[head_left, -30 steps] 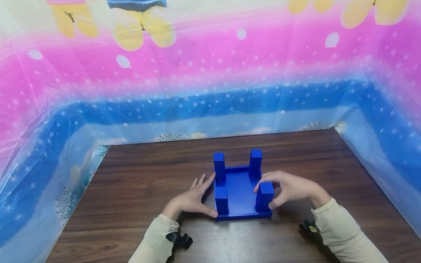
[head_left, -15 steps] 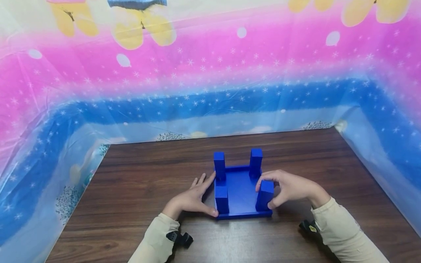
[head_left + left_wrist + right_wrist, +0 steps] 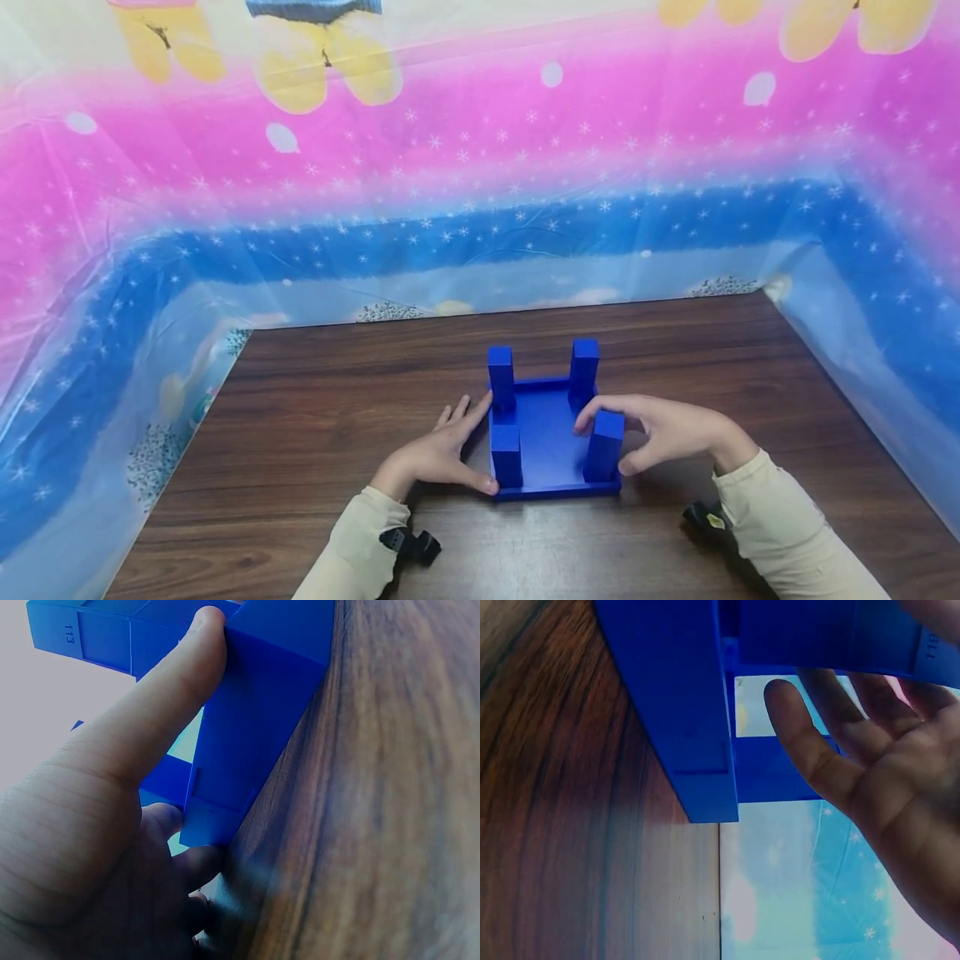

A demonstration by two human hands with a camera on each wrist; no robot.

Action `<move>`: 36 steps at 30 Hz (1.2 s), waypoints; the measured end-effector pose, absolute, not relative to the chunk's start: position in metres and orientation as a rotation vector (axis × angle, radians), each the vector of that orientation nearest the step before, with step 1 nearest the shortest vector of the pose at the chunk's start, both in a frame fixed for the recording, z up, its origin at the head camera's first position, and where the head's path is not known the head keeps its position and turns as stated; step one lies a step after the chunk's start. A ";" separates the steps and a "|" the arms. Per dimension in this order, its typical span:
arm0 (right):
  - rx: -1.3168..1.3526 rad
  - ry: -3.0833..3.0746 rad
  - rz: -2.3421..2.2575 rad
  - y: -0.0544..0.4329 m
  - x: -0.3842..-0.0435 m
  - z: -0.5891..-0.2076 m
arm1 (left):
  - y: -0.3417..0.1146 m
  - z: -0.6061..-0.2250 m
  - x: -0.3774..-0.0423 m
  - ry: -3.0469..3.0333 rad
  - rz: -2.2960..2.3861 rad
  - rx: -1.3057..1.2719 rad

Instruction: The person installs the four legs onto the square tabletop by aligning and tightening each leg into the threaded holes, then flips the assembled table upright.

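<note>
A blue square tray-like base point(image 3: 550, 437) with a low rim lies on the table, an upright post at each corner. My left hand point(image 3: 429, 457) rests along its left side, fingers spread and straight; the thumb touches the near left corner and the index fingertip the far part of that side. In the left wrist view the thumb point(image 3: 169, 679) lies across the base's corner. My right hand point(image 3: 670, 429) is around the near right post point(image 3: 604, 448), thumb on one side, fingers behind, loosely bent. A gap shows between the fingers point(image 3: 802, 739) and the post in the right wrist view.
The near left post point(image 3: 506, 457), far left post point(image 3: 501, 379) and far right post point(image 3: 583, 372) stand upright. Brown wood-grain table point(image 3: 337, 375) surrounds the base. A patterned pink and blue cloth point(image 3: 450, 183) hangs behind and at both sides.
My right hand has loosened from the near right post, its thumb and fingers now further apart. That post, turned and leaning slightly earlier, stands squarer in its corner. The left hand stays put.
</note>
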State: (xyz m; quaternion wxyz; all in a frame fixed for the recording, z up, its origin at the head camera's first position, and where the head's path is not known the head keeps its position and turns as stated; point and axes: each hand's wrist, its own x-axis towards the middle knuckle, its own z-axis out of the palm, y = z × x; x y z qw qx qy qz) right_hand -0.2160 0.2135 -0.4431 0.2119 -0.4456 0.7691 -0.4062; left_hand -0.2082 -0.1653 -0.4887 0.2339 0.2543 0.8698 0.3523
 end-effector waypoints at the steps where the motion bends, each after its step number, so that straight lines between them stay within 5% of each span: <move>1: -1.243 2.112 -1.146 0.214 -0.216 -0.443 | -0.165 -0.488 -0.208 2.388 0.967 0.695; 36: -1.188 1.911 -1.246 0.219 -0.218 -0.440 | -0.167 -0.492 -0.209 2.387 0.982 0.702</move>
